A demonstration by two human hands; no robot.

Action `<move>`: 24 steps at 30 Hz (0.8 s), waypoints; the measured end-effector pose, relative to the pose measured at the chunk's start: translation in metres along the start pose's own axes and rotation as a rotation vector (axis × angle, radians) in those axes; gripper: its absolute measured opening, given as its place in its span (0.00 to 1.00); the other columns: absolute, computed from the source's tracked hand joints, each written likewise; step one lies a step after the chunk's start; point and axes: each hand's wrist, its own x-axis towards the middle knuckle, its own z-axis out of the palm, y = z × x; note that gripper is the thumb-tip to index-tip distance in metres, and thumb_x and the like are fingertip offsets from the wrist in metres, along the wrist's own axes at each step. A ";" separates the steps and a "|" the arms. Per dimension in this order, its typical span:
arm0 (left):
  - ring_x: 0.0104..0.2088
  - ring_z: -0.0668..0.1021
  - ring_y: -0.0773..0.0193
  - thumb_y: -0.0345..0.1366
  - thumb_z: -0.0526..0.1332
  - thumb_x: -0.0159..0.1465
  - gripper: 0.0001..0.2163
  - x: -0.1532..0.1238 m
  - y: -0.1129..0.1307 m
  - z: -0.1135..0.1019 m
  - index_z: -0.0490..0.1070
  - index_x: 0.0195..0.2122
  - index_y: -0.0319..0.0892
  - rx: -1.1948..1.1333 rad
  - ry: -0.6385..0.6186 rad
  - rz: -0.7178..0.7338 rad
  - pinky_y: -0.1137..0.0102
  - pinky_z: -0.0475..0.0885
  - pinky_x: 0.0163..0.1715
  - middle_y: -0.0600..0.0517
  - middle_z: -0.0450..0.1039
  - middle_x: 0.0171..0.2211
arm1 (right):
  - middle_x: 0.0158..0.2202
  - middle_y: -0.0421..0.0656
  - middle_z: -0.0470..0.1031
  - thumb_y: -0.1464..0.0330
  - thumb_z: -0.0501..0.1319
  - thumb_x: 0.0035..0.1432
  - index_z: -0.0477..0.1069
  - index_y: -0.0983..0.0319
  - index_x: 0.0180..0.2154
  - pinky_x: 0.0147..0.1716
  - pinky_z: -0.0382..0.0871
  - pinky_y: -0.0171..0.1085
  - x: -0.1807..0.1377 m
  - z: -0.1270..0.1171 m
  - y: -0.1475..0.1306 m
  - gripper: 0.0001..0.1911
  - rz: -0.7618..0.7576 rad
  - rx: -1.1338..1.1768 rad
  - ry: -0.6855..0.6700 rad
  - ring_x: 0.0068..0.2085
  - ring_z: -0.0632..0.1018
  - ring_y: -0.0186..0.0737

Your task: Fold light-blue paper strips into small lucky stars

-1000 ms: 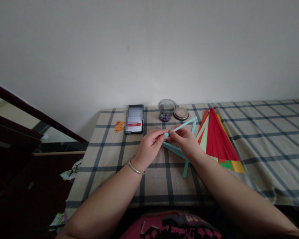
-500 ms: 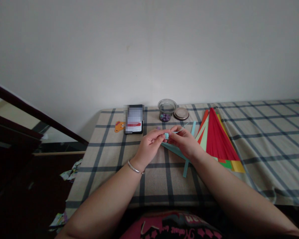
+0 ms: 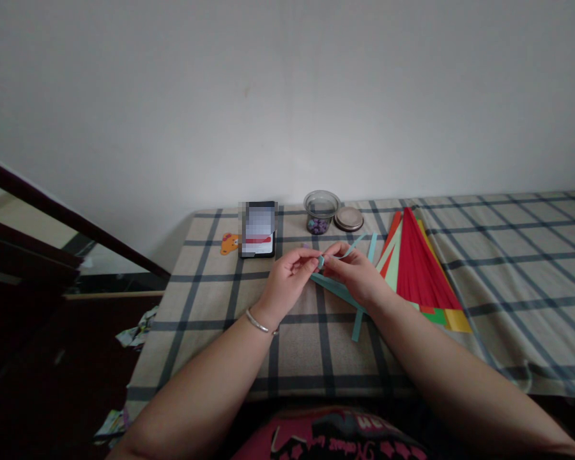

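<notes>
Between my two hands is a light-blue paper strip point(image 3: 353, 246), folded at one end into a small flat shape. My left hand point(image 3: 294, 271) pinches the folded end between thumb and forefinger. Its other side is gripped by the fingertips of my right hand point(image 3: 347, 265), and the strip's loose tail curves up and away over that hand. Beneath the hands, more light-blue paper strips point(image 3: 338, 289) lie crossed on the checked cloth. A silver bangle point(image 3: 259, 321) circles my left wrist.
A clear tub point(image 3: 321, 211) holding small purple and blue pieces stands by the wall, beside its round lid point(image 3: 349, 218). A phone point(image 3: 259, 230) leans near an orange bear cutout point(image 3: 229, 243). Red paper strips point(image 3: 421, 268) fan out on the right over green and yellow ones.
The folded end has turned slightly between my fingertips. The strip's free tail now shows broader and bows higher above my right hand. Everything else stays put.
</notes>
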 end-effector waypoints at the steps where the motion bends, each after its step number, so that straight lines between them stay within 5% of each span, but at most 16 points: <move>1: 0.33 0.79 0.66 0.43 0.63 0.60 0.12 0.000 -0.001 0.000 0.75 0.40 0.40 0.023 -0.009 0.010 0.70 0.75 0.38 0.49 0.78 0.36 | 0.22 0.35 0.74 0.56 0.73 0.39 0.70 0.60 0.25 0.28 0.65 0.33 0.000 0.000 0.000 0.19 -0.001 -0.011 0.008 0.25 0.71 0.30; 12: 0.39 0.80 0.63 0.40 0.59 0.65 0.11 -0.004 0.003 -0.001 0.73 0.45 0.42 0.299 -0.038 0.146 0.69 0.76 0.40 0.47 0.78 0.42 | 0.23 0.37 0.74 0.55 0.71 0.41 0.71 0.60 0.27 0.29 0.66 0.35 0.001 -0.002 0.002 0.18 -0.011 -0.148 0.082 0.25 0.72 0.33; 24: 0.36 0.79 0.67 0.37 0.56 0.66 0.10 -0.004 0.000 -0.001 0.71 0.45 0.41 0.257 -0.030 0.138 0.72 0.75 0.39 0.48 0.76 0.40 | 0.23 0.38 0.75 0.57 0.70 0.44 0.71 0.61 0.26 0.32 0.67 0.36 -0.001 0.001 0.000 0.16 -0.041 -0.147 0.061 0.28 0.74 0.34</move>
